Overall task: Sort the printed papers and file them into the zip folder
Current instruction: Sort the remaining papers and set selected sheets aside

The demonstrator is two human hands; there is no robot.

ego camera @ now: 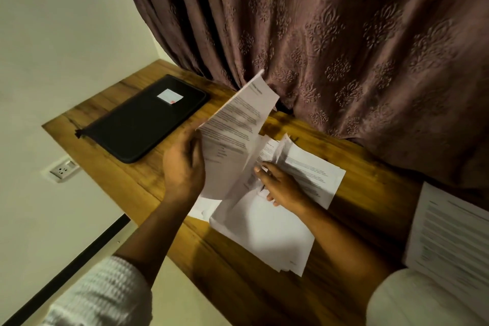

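My left hand (184,167) grips the lower edge of a printed sheet (238,124) and holds it raised and tilted above the wooden table (127,185). My right hand (280,185) rests on a loose pile of printed papers (264,230) spread on the table, its fingers curled around the edge of a sheet in the pile. More printed pages (312,172) lie fanned out to the right of that hand. The black zip folder (144,119) lies flat and zipped shut at the table's far left, with a small white label on its cover.
A second stack of printed papers (449,241) lies at the table's right edge. A brown patterned curtain (344,47) hangs along the far side of the table. A wall socket (62,169) sits on the cream wall to the left.
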